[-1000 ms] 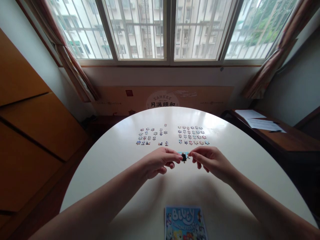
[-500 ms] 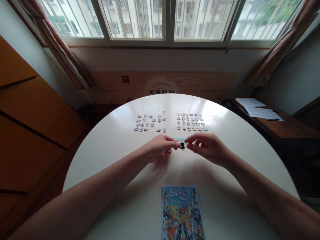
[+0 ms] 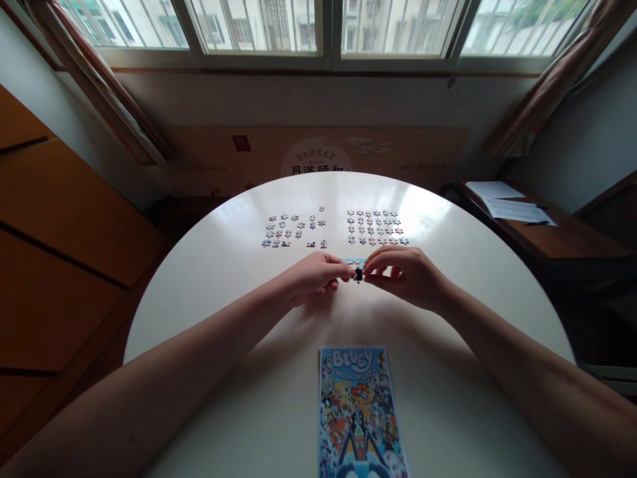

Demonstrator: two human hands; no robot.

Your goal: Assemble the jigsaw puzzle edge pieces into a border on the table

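My left hand [image 3: 326,273] is closed, thumb and fingertips pinching a dark jigsaw puzzle piece [image 3: 358,274] above the middle of the white table. On the other side, my right hand [image 3: 403,273] has its thumb and fingertips drawn together at the right edge of that same piece. Just behind the fingertips shows a light-blue joined strip of puzzle [image 3: 354,261], partly covered by both hands. Loose puzzle pieces [image 3: 282,225] lie spread out beyond my left hand. A second group of puzzle pieces [image 3: 379,222] stands in neat rows beyond my right hand.
A colourful Bluey picture sheet [image 3: 355,405] lies on the round white table [image 3: 209,312] nearest to me. At the right, papers [image 3: 517,210] and pens rest on a brown side table [image 3: 562,232]. A window and curtains are at the back.
My right fingertips have closed in on the dark piece, narrowing the gap between the hands. The whole view has tilted a little, so the table appears higher.
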